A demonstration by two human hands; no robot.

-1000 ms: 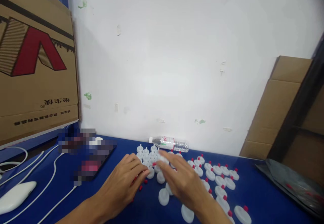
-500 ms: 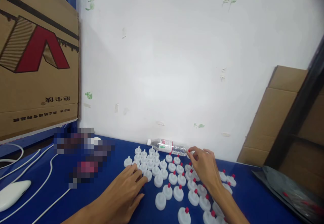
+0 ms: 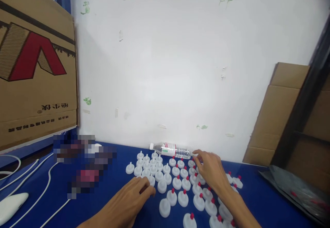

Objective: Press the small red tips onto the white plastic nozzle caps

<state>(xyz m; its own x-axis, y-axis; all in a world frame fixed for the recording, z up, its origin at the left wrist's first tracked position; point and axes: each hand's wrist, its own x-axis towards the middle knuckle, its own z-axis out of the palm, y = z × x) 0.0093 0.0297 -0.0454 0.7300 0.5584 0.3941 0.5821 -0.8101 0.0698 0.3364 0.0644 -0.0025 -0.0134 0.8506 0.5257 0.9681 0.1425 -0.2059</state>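
Hands among white caps (image 3: 165, 178) on our blue tabletop (image 3: 257, 200).
Our right hand (image 3: 210, 169) is pinching a red stopper (image 3: 193, 152); left hand (image 3: 134, 193) is resting, fingers loosely curled.

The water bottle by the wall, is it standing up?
No, the water bottle lies on its side on the blue table, along the wall.

matt white plastic caps (image 3: 177, 183), clear glossy bottle (image 3: 170, 149), matt cardboard box (image 3: 36, 66).

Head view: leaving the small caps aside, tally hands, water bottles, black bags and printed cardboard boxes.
Hands: 2 (left hand, right hand)
Water bottle: 1
Black bag: 1
Printed cardboard box: 1
Total: 5
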